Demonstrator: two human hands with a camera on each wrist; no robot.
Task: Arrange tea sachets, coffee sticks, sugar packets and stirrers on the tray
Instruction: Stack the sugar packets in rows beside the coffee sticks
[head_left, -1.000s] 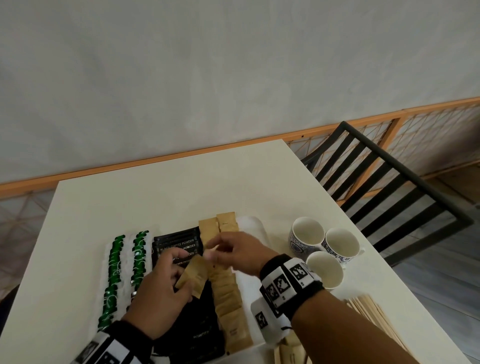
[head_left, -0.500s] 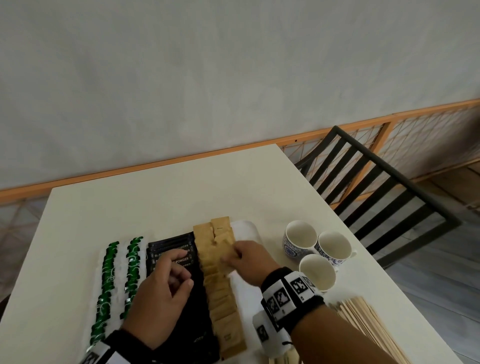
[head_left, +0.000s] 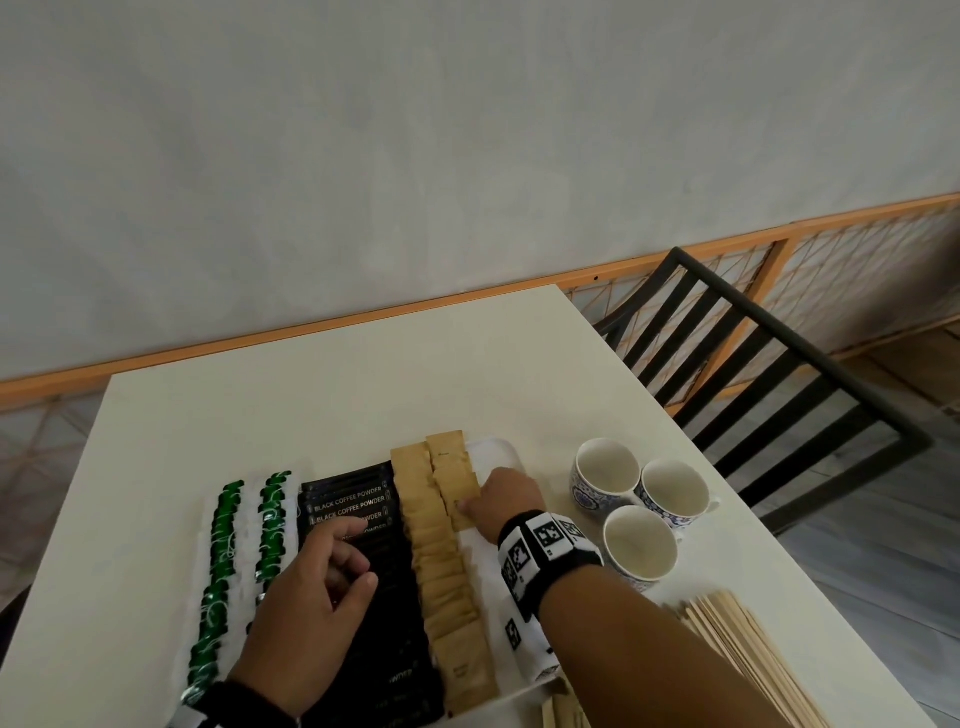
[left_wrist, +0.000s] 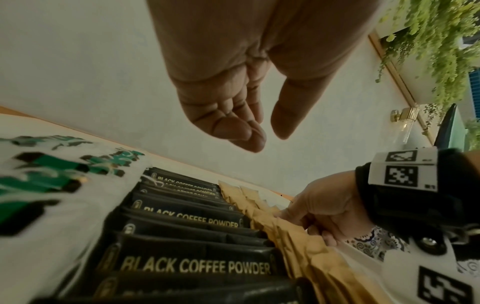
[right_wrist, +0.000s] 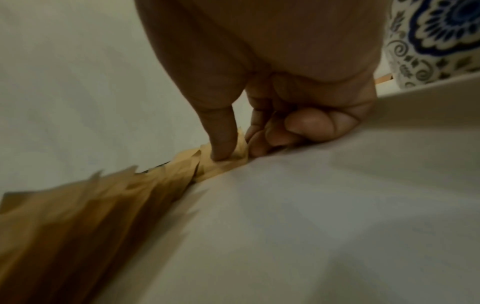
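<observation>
A white tray (head_left: 501, 449) holds two rows of green-and-white tea sachets (head_left: 223, 551), a row of black coffee sticks (head_left: 353, 499) and two columns of brown sugar packets (head_left: 436, 561). My right hand (head_left: 467, 506) pinches a brown sugar packet (right_wrist: 228, 162) between thumb and curled fingers at the near end of the short right column, low on the tray floor (right_wrist: 311, 205). Above the coffee sticks hovers my left hand (head_left: 353, 561), fingers loosely curled and empty, as the left wrist view (left_wrist: 262, 135) also shows. Wooden stirrers (head_left: 753, 654) lie on the table at the right.
Three blue-patterned cups (head_left: 641, 545) stand right of the tray. More brown packets (head_left: 563, 712) lie at the near edge. A black slatted chair (head_left: 779, 389) stands past the table's right side. The far half of the table (head_left: 337, 389) is bare.
A second ago my left hand held a brown packet; my right hand took it and carried it to the short right column. My left hand is now empty.
</observation>
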